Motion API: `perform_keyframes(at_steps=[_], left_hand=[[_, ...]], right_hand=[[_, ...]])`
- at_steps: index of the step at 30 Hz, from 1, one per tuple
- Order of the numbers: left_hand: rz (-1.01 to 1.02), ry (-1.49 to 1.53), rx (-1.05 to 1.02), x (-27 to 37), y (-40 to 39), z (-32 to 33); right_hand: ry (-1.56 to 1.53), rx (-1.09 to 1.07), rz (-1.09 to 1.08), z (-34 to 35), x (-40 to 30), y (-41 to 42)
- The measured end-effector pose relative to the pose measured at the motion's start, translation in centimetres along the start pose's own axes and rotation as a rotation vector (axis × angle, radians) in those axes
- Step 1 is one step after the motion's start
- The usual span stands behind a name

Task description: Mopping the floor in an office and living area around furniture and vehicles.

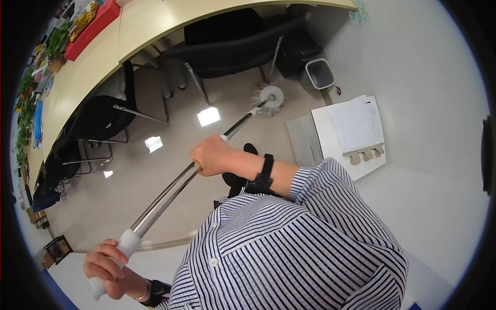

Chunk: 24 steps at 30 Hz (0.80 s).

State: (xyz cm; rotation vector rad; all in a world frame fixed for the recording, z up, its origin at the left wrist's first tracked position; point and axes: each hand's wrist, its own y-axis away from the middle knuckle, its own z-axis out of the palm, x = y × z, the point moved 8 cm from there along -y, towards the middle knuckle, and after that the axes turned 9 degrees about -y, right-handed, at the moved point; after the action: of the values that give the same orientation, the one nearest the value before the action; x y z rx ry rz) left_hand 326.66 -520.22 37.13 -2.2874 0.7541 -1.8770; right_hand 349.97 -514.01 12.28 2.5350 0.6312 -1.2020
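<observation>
A mop with a shiny metal pole (166,197) slants across the view. My left hand (106,267) is wrapped round the white plastic grip at its upper end, at the lower left. Farther down the pole, near a white collar, my right hand (211,155) is closed around the metal. The round mop head (271,97), a white disc with grey-white strands, rests on the floor close to a black chair and a waste bin. Black bands are on both my wrists.
Black chairs (228,58) with metal legs stand along a curved light-wood desk (155,19). A grey-rimmed waste bin (320,73) is by the wall. Right of the mop is a low white cabinet (329,155) bearing papers (356,124) and metal clips. Plants (58,40) and a red box line the desk.
</observation>
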Motion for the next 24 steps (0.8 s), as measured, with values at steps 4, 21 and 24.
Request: perform_keyframes(at_steps=[4,21,24], left_hand=[[0.013,0.206,-0.118,-3.1,-3.5,5.3],[0.520,-0.088,-0.393,8.8,-6.3,2.4],[0.387,-0.188,-0.648,11.5,-10.3,10.8]], right_hand=[[0.157,0.175,0.155,-3.6,5.2,3.5],[-0.174,-0.024,-0.212,0.8,-4.1,-3.0],[-0.268,-0.113,-0.253,1.5,-5.3,-3.7]])
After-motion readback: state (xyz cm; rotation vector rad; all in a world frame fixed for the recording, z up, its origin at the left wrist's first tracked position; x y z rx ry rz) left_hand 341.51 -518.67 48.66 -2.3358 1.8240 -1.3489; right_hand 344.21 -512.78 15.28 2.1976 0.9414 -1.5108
